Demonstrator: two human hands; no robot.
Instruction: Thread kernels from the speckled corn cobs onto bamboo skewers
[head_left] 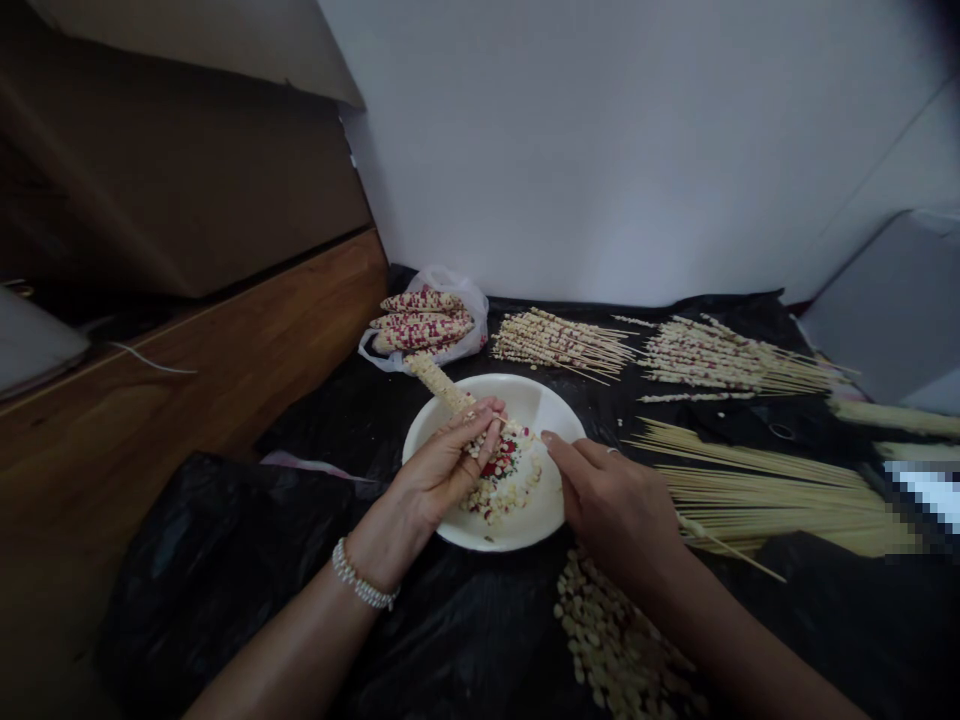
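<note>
A long thin skewer (739, 558) runs through my right hand (611, 495), which is closed around it. Pale and reddish kernels (517, 430) show along its far part, between my hands. At the skewer's tip, the fingers of my left hand (457, 460) are pinched together; whether a loose kernel sits between them is hidden. Both hands are above a white bowl (562, 510) that holds loose corn kernels (491, 500) in cream and dark red. Beyond my left hand, a stripped corn cob (435, 380) slants across the bowl's far rim.
Red-and-cream corn cobs (424, 325) lie in a plastic bag (472, 300) behind the bowl. Two bundles of kernel-covered skewers (559, 340) (712, 355) and bare sticks (772, 490) lie to the right. Pale flat pieces (615, 635) lie near my right forearm on black plastic sheeting (450, 630).
</note>
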